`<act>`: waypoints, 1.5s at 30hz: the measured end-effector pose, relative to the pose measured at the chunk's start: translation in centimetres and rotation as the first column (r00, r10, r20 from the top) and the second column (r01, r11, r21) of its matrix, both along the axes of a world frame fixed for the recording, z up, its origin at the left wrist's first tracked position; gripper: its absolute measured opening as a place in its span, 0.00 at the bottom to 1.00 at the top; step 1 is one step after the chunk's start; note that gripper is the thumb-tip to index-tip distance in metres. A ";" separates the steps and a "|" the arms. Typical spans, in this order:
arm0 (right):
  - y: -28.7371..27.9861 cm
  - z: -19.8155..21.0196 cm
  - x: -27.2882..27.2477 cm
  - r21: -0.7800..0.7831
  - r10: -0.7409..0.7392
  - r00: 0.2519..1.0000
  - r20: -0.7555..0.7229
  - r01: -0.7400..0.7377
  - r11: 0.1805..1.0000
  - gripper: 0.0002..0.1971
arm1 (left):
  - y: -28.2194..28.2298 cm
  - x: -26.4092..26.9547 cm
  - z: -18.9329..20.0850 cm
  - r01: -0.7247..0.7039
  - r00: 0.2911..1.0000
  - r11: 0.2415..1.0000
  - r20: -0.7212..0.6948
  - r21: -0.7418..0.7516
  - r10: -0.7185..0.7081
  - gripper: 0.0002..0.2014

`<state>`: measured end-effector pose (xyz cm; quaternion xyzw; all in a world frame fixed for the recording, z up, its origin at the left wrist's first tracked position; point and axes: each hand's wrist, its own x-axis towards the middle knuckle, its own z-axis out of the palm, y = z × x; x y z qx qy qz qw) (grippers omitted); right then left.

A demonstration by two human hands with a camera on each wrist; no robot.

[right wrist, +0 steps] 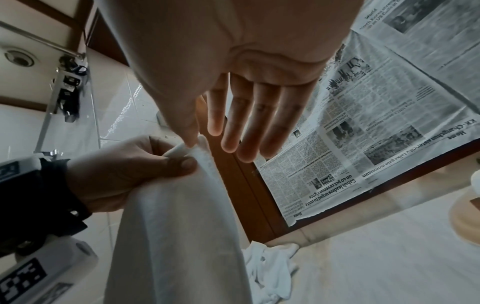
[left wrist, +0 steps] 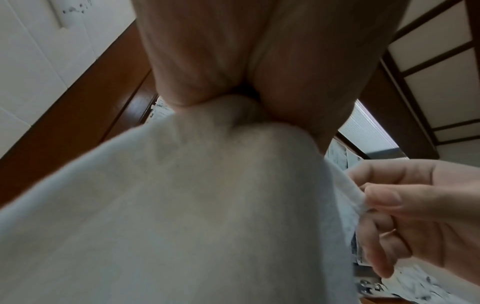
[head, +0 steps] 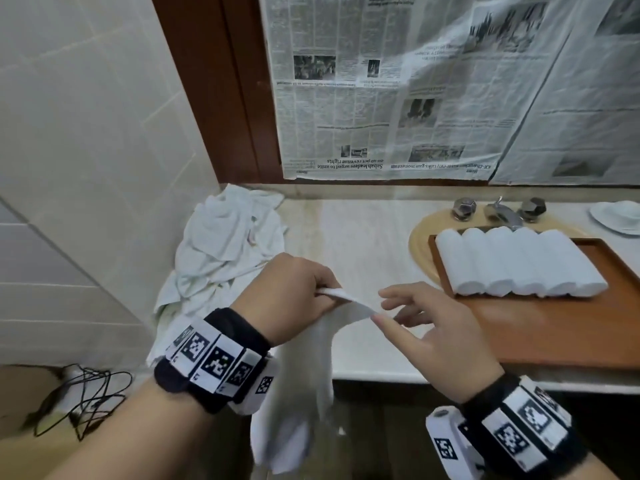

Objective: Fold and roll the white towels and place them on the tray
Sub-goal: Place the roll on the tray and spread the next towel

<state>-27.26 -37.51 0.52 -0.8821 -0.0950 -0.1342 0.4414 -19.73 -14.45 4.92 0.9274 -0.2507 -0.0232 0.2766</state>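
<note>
My left hand (head: pixel 323 289) grips the top edge of a white towel (head: pixel 304 375), which hangs down past the front of the counter. The left wrist view shows this towel (left wrist: pixel 182 205) bunched between the thumb and fingers. My right hand (head: pixel 379 306) is just right of it with straight, spread fingers. Its thumb tip touches the towel's free corner (right wrist: pixel 200 144) without a clear pinch. Several rolled white towels (head: pixel 519 265) lie side by side at the back of the wooden tray (head: pixel 536 327) on the right.
A heap of unfolded white towels (head: pixel 228 247) lies in the counter's left corner against the tiled wall. A faucet (head: pixel 502 211) and a white dish (head: pixel 620 216) stand behind the tray. Newspaper (head: pixel 398 98) covers the wall behind. Cables (head: pixel 86 400) lie low on the left.
</note>
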 end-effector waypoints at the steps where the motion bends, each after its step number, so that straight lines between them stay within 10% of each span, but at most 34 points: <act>1: -0.2 -0.2 -0.1 -0.038 0.008 1.000 0.001 -0.008 0.999 0.14 | -0.1 -0.1 -0.2 0.004 1.000 1.000 -0.004 0.011 -0.004 0.05; 17: -3.0 -1.4 0.3 -0.337 0.046 0.979 0.198 0.023 0.941 0.04 | 1.0 -1.5 -5.4 0.202 0.952 0.969 0.204 0.145 -0.229 0.19; 37: -11.0 -5.6 -2.7 -0.170 -0.228 0.970 -0.079 0.212 0.962 0.06 | 8.4 -4.1 -12.7 -0.254 0.965 0.947 0.011 -0.197 0.261 0.13; 45: -12.6 -9.5 -3.6 -0.202 -0.216 0.956 -0.197 0.176 0.964 0.05 | 8.2 -3.3 -14.6 -0.218 0.967 0.975 -0.124 0.047 0.223 0.09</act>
